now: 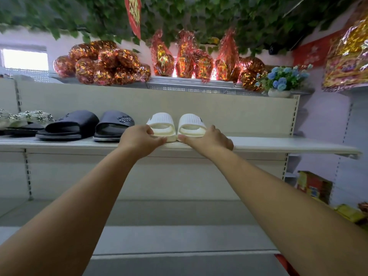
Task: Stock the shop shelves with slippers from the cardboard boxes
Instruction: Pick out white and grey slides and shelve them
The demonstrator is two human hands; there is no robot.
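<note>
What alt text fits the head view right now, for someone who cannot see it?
The left hand grips the heel of the left white slipper and the right hand that of the right white slipper, the pair side by side on a cream shop shelf. Black slippers stand to their left; foil-wrapped bundles sit on the top shelf.

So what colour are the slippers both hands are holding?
Cream-white slippers, seen best in the head view.

Left forearm (pixel 79 206), right forearm (pixel 278 196) bare to frame edge — left hand (pixel 139 140), right hand (pixel 209 141) bare.
</note>
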